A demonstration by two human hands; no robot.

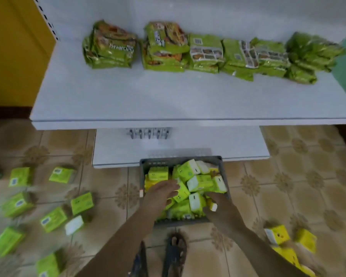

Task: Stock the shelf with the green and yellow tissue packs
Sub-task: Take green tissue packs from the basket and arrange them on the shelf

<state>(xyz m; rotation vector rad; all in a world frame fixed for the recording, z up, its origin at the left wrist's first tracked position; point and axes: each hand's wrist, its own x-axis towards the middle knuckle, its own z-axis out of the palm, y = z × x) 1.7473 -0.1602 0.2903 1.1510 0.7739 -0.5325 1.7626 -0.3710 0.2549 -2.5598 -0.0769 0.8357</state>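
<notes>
A grey basket [221,162] on the floor in front of the shelf is piled with green and yellow tissue packs [200,181]. Both my hands are down inside it. My left hand [161,192] lies on the left part of the pile with its fingers spread over a green pack [181,193], not closed around it. My right hand [220,203] is at the front right of the pile, fingers curled round a small yellow pack [213,206] whose white end shows. The white shelf [128,96] above carries a row of green foil packets [206,52] along its back.
Several green tissue packs [54,218] lie scattered on the tiled floor to my left. Yellow packs [280,235] lie on the floor at the right. A lower white shelf [118,148] juts out behind the basket. A yellow wall panel [14,56] stands left. My sandalled foot [176,250] is just behind the basket.
</notes>
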